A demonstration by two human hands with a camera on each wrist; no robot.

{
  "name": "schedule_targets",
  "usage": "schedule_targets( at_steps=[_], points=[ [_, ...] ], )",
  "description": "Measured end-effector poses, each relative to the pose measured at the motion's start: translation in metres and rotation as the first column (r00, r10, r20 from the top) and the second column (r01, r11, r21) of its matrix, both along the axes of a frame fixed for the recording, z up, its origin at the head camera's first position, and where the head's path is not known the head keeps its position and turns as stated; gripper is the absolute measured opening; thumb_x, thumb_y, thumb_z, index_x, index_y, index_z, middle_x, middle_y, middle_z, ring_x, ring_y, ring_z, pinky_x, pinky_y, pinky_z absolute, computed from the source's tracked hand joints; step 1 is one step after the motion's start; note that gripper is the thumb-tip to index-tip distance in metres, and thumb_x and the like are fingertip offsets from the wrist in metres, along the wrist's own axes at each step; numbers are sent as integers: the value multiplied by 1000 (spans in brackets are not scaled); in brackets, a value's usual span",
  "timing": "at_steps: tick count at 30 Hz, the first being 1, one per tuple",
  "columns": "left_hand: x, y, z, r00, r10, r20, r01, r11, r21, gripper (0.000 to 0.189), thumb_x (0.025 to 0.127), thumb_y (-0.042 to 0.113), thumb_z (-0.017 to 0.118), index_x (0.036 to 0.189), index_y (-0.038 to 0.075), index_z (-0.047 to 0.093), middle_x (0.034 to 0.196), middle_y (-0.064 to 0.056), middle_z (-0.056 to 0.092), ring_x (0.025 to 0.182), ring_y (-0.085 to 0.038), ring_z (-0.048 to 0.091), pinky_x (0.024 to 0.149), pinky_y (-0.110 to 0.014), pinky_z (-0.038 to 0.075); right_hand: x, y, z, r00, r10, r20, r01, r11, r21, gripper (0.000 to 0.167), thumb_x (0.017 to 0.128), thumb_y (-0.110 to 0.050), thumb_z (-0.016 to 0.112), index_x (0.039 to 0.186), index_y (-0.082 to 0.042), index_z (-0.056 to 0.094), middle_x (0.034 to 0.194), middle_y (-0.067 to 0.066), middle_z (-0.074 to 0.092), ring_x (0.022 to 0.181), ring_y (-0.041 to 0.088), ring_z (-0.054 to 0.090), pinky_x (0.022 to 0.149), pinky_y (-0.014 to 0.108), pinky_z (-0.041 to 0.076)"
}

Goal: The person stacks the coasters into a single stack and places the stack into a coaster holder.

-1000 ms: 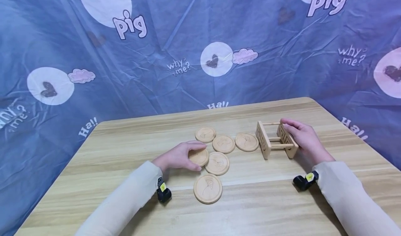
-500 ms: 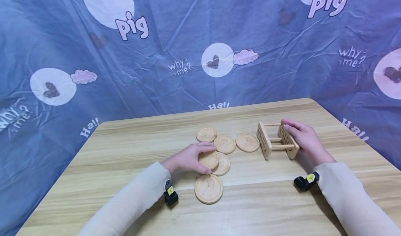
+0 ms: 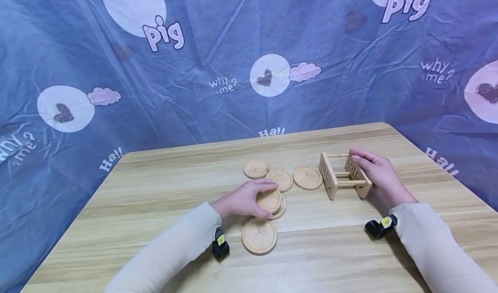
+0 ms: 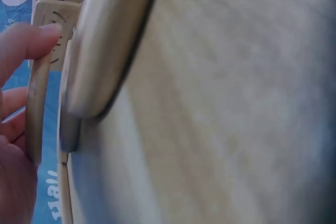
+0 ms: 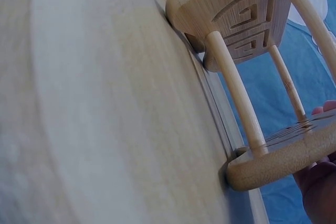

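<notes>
- The left hand (image 3: 249, 198) is pinching the held disc (image 3: 269, 201) by its rim, with thumb and fingers on opposite sides.
- This disc is hanging just above the lower disc (image 3: 283, 207), around the middle of the table (image 3: 319, 258); the left wrist view is showing a gap beneath it.
- The right hand (image 3: 375, 170) is gripping the right end panel of the rack (image 3: 328, 175), which is standing towards the table's far right corner, with no disc between its panels.
- The near disc (image 3: 259, 236) is lying closest to the table's near side; the far disc (image 3: 256, 168), the middle disc (image 3: 279, 179) and the side disc (image 3: 308, 177) are lying towards the far edge, the last just beside the rack.
- The step in hand appears to be carrying one disc while bracing the rack.
- The next move is probably calling for a level lift over the side disc, the rack being held steady.
</notes>
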State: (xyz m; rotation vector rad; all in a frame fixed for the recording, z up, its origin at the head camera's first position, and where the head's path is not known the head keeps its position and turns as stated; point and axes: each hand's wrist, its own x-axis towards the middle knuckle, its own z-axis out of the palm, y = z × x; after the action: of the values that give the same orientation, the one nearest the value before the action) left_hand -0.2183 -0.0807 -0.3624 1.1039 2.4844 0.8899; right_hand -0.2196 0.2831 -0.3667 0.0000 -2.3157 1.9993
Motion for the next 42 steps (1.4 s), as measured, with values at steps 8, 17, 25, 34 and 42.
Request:
schedule_targets(
  at_steps=[8,17,25,34,42],
  points=[
    [1,8,-5,1000,12,-6,-12,1000,-9,82,66,24,82,138,9,44,145,-5,39,134,-18,33,114,-33,22,1,0,-1,1000,-2,11,2,1000,4,52,93,-31,54,138,-8,43,101,-30,54,89,-14,51,75,7,46],
    [1,10,-9,999,44,-10,-45,998,-43,83,66,26,83,138,15,44,145,-3,38,134,-19,32,113,-38,23,1,0,0,1000,-13,12,12,1000,28,53,93,-34,53,139,-9,42,105,-28,53,90,-13,52,75,8,47],
    [1,11,-10,999,38,-18,-39,998,-47,82,67,27,82,138,13,45,144,-3,40,133,-20,34,113,-37,23,2,0,-1,1000,-6,-16,4,997,-74,43,92,-28,57,132,-14,52,96,-32,56,87,-13,54,73,7,47],
    [1,12,-13,999,38,-7,-38,999,-36,80,67,25,81,138,14,45,144,-3,39,133,-20,34,113,-37,24,1,0,-3,1000,-4,-13,4,998,-59,46,92,-29,56,135,-12,48,98,-31,56,89,-13,53,74,6,46],
    [2,12,-13,999,40,8,-40,999,-11,80,67,24,82,137,12,46,144,-4,39,133,-20,33,113,-37,24,3,0,-1,1000,-1,-24,-1,996,-86,44,92,-28,56,133,-13,51,96,-32,58,88,-12,54,73,6,47]
  ],
)
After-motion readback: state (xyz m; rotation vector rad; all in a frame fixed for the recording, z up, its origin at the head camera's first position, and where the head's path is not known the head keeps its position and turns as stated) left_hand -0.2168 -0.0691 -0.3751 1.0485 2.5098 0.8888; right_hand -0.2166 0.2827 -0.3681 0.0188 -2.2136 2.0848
